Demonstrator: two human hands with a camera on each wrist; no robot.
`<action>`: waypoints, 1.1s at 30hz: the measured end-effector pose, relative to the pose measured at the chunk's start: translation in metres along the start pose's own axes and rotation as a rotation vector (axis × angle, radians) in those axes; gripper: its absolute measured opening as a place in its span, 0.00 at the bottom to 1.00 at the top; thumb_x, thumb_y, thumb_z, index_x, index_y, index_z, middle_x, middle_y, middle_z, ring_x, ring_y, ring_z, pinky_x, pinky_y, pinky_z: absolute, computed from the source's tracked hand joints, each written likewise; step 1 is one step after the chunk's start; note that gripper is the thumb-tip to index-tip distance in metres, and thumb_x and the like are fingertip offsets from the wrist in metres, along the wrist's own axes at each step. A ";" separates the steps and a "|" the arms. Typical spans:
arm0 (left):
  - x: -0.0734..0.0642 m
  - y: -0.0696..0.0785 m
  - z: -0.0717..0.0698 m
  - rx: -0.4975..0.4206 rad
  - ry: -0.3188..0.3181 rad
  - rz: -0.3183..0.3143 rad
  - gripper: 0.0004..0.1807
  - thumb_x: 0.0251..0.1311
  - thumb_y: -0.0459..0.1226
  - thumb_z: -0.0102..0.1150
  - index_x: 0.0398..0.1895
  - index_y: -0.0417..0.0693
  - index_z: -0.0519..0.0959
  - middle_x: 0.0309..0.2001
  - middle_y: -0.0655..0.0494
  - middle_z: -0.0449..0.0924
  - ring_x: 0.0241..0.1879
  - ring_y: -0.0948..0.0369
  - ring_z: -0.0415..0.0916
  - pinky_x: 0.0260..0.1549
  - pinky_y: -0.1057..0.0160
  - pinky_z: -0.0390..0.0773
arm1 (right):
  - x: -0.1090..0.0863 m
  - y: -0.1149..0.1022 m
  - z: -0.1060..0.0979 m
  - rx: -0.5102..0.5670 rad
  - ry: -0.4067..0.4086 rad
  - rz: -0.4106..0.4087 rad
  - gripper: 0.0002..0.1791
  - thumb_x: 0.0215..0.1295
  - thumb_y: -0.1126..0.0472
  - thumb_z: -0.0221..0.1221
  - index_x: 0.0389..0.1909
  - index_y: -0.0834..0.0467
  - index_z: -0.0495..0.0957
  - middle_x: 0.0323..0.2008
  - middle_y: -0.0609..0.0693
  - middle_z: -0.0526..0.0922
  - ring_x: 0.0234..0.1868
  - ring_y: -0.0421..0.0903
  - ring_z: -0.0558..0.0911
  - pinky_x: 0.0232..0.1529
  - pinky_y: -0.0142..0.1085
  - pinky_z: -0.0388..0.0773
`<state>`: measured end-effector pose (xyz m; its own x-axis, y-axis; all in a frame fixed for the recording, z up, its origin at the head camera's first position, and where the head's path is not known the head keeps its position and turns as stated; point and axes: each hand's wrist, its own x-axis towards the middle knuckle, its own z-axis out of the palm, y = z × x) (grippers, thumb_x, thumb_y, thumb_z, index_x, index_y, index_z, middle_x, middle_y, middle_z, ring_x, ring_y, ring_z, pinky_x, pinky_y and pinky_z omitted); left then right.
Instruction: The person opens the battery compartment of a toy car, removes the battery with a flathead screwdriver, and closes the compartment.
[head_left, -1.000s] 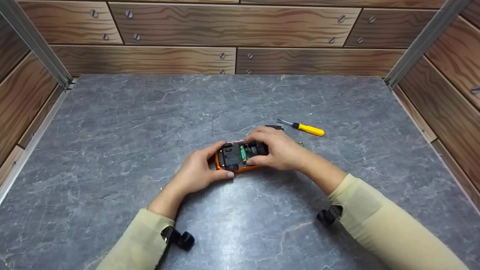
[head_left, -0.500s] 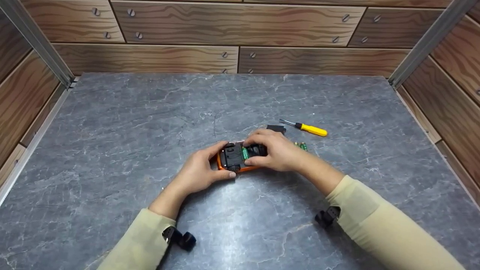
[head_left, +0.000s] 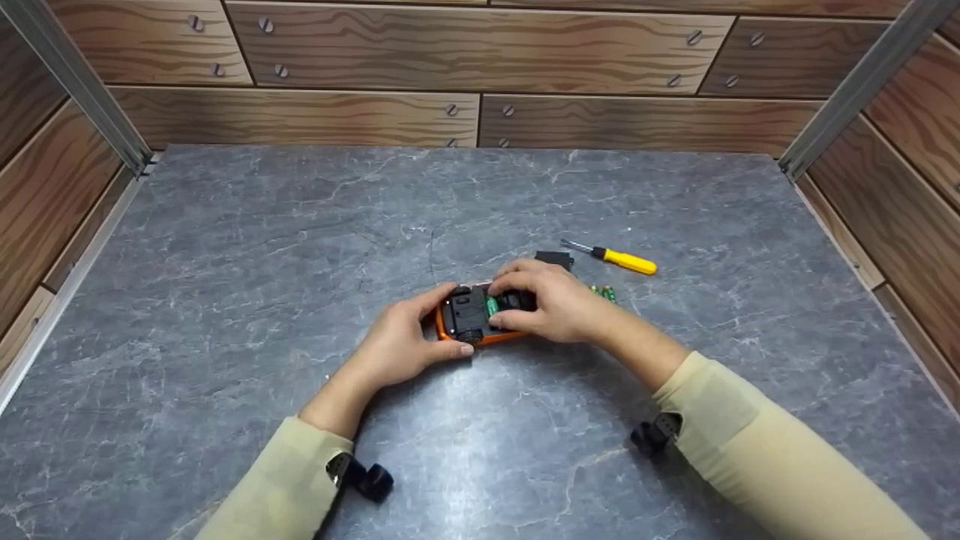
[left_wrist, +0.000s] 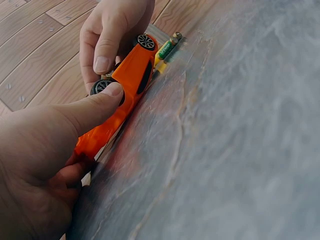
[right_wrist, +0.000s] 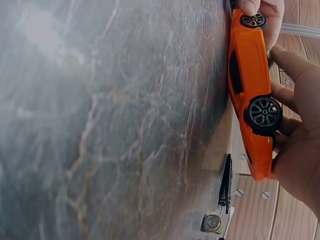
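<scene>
An orange toy car (head_left: 466, 311) lies upside down on the table, its black underside up and wheels in the air. My left hand (head_left: 397, 341) grips one end, thumb along the near side by a wheel (left_wrist: 103, 87). Over the other end reaches my right hand (head_left: 559, 304), thumb and fingertips at the two ends of a green battery (head_left: 492, 306). That battery sits crosswise at the open compartment in the underside. The right hand covers part of the compartment. In the right wrist view, the car's orange side (right_wrist: 250, 65) faces the camera.
Loose green batteries (head_left: 608, 293) lie just beyond the right wrist. A small black cover (head_left: 553, 259) is behind the right hand, beside a screwdriver (head_left: 628, 261) with a yellow handle. Wood-patterned panels (head_left: 360, 116) stand round the grey marbled table (head_left: 300, 202).
My right thumb and fingertips have drawn in on the battery's ends, so less of it shows. The view has shifted slightly, and the loose batteries show more. The left hand keeps its grip.
</scene>
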<state>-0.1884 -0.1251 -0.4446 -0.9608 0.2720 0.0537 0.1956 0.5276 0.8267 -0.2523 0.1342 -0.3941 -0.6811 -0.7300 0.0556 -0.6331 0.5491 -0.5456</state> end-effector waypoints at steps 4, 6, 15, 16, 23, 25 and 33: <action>0.000 0.000 0.000 -0.003 0.001 0.002 0.52 0.53 0.50 0.83 0.80 0.52 0.69 0.73 0.50 0.74 0.71 0.53 0.71 0.73 0.51 0.67 | 0.000 0.001 0.000 0.012 -0.009 -0.005 0.23 0.66 0.44 0.72 0.55 0.53 0.87 0.63 0.53 0.81 0.64 0.56 0.79 0.67 0.55 0.74; 0.000 -0.001 0.000 -0.007 0.001 0.005 0.52 0.53 0.50 0.83 0.80 0.52 0.69 0.74 0.50 0.74 0.72 0.53 0.71 0.74 0.51 0.66 | -0.001 0.002 0.000 0.015 -0.019 -0.003 0.24 0.65 0.43 0.73 0.55 0.53 0.87 0.64 0.53 0.80 0.64 0.56 0.78 0.67 0.55 0.74; 0.000 0.000 0.000 -0.012 -0.002 -0.001 0.52 0.53 0.50 0.83 0.81 0.51 0.68 0.74 0.49 0.73 0.72 0.52 0.71 0.74 0.51 0.66 | -0.001 0.001 0.000 -0.008 -0.065 0.040 0.28 0.64 0.40 0.73 0.60 0.51 0.86 0.67 0.51 0.78 0.67 0.56 0.75 0.69 0.58 0.68; 0.000 0.000 0.000 -0.012 -0.003 -0.002 0.52 0.53 0.50 0.83 0.81 0.51 0.68 0.74 0.49 0.73 0.72 0.53 0.71 0.74 0.51 0.66 | -0.001 0.001 0.000 -0.008 -0.066 0.043 0.28 0.64 0.40 0.73 0.59 0.51 0.86 0.67 0.51 0.78 0.67 0.56 0.75 0.69 0.59 0.68; 0.000 0.000 0.000 -0.017 -0.005 0.008 0.52 0.53 0.49 0.83 0.81 0.50 0.68 0.74 0.49 0.73 0.72 0.52 0.70 0.75 0.51 0.66 | -0.001 0.000 0.000 0.014 -0.044 0.019 0.26 0.61 0.43 0.75 0.55 0.51 0.85 0.66 0.51 0.79 0.67 0.55 0.76 0.70 0.59 0.67; 0.000 0.000 0.000 -0.017 -0.005 0.012 0.52 0.53 0.48 0.83 0.81 0.49 0.68 0.74 0.49 0.73 0.72 0.52 0.71 0.74 0.51 0.66 | -0.002 0.001 0.000 0.028 -0.026 0.003 0.26 0.61 0.44 0.76 0.55 0.52 0.85 0.66 0.52 0.79 0.66 0.55 0.76 0.70 0.56 0.69; 0.000 0.000 0.000 -0.005 -0.001 0.006 0.52 0.52 0.49 0.84 0.80 0.51 0.68 0.75 0.49 0.73 0.73 0.51 0.70 0.75 0.50 0.65 | -0.016 0.003 -0.016 0.068 0.088 -0.027 0.26 0.60 0.49 0.77 0.56 0.55 0.85 0.64 0.55 0.82 0.65 0.53 0.78 0.69 0.52 0.72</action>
<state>-0.1882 -0.1252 -0.4443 -0.9593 0.2763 0.0580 0.2004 0.5220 0.8291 -0.2493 0.1544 -0.3831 -0.6954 -0.7043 0.1427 -0.6276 0.4985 -0.5981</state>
